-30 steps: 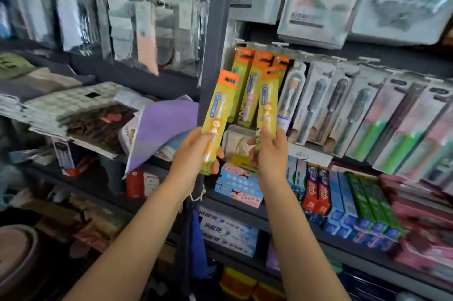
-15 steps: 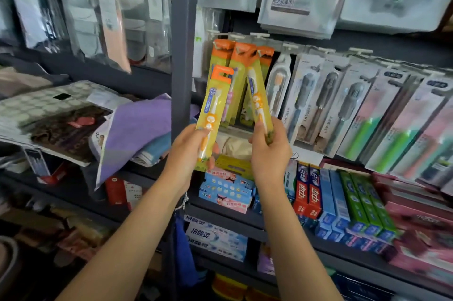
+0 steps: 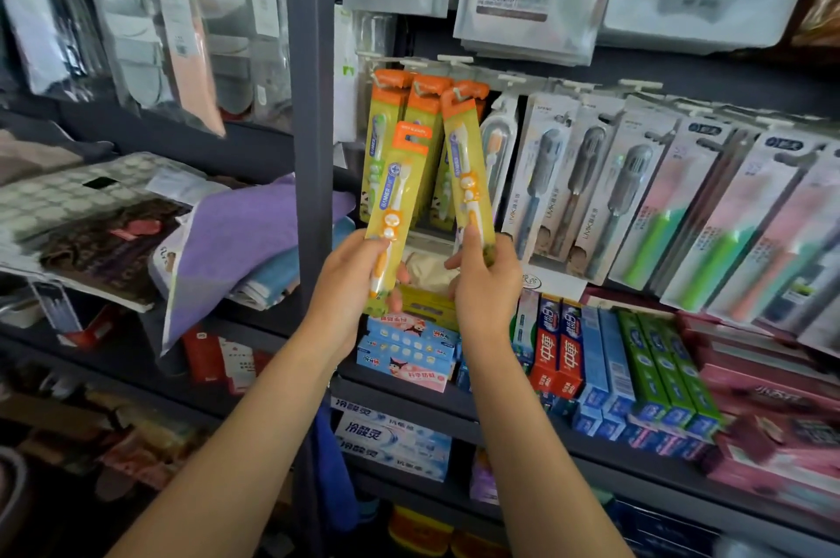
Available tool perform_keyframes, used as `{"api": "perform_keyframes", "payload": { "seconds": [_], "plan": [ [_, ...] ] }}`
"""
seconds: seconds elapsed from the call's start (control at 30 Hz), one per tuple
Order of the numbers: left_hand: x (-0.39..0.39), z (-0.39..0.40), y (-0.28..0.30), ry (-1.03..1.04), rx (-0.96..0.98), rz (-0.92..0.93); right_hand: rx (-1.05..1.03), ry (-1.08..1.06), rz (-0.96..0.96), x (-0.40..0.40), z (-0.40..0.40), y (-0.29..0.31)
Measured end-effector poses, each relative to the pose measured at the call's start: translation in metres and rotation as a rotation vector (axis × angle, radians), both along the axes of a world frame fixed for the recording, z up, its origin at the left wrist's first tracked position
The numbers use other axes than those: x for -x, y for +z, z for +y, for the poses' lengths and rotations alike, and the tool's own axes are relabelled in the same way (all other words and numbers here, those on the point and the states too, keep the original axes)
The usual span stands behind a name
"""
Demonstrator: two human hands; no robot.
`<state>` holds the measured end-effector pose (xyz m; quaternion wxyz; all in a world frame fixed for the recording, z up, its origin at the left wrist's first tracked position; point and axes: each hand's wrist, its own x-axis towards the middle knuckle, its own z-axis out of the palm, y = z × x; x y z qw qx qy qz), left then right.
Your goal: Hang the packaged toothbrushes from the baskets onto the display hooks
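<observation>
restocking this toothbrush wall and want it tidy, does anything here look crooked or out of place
Mainly the left shelf bay: a purple cloth droops over the shelf edge on a loose, slanted pile of flat packs. The hanging yellow toothbrush packs look roughly straight; the two tilted ones are just held, in the left hand and right hand.

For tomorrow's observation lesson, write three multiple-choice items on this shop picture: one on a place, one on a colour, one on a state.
1. Where do the grey toothbrush packs hang?
A. Right of the yellow hanging packs
B. Left of the dark shelf post
C. Below the toothpaste boxes

2. What colour tops the pack in the left hand?
A. Blue
B. Orange
C. Green

3. What is the right hand doing?
A. Resting open
B. Pointing
C. Gripping a yellow toothbrush pack

Answers:
1 A: they hang right of the yellow hanging packs.
2 B: the left pack has an orange header.
3 C: its fingers wrap the right pack, whose top is at the hooks.
</observation>
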<state>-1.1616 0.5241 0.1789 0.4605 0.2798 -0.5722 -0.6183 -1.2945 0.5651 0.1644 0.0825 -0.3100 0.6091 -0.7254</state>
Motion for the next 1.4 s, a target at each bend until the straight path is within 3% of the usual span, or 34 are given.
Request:
{"api": "perform_keyframes", "payload": {
  "seconds": [0.13, 0.4, 0.67, 0.87, 1.0, 1.1, 1.2, 1.33, 1.4],
  "plan": [
    [0.0, 0.003, -0.002, 0.003, 0.008, -0.002, 0.01, 0.136, -0.262, -0.008, -0.01, -0.005],
    [0.0, -0.001, -0.001, 0.053, -0.049, 0.015, 0.147, 0.273, -0.537, -0.02, -0.042, 0.001],
    [0.008, -0.01, -0.006, 0.124, -0.091, -0.016, -0.076, 0.334, -0.637, 0.001, -0.056, -0.009],
    [0.01, -0.015, -0.013, 0.122, -0.029, -0.044, -0.217, 0.436, -0.572, -0.004, -0.023, -0.029],
    [0.016, -0.016, -0.011, 0.12, 0.025, -0.064, -0.156, 0.623, -0.373, -0.023, 0.006, -0.028],
    [0.02, -0.015, 0.0, 0.104, 0.061, -0.086, -0.054, 0.616, -0.22, -0.024, 0.014, -0.019],
    [0.017, -0.013, 0.009, 0.231, 0.309, -0.199, 0.011, 0.515, -0.143, -0.015, 0.015, -0.007],
    [0.009, -0.009, 0.016, 0.649, 0.794, -0.344, 0.05, 0.414, -0.078, -0.005, 0.015, 0.005],
    [0.008, -0.016, 0.014, 0.722, 0.841, -0.428, 0.068, 0.393, -0.089, -0.007, 0.014, 0.004]
  ]
}}
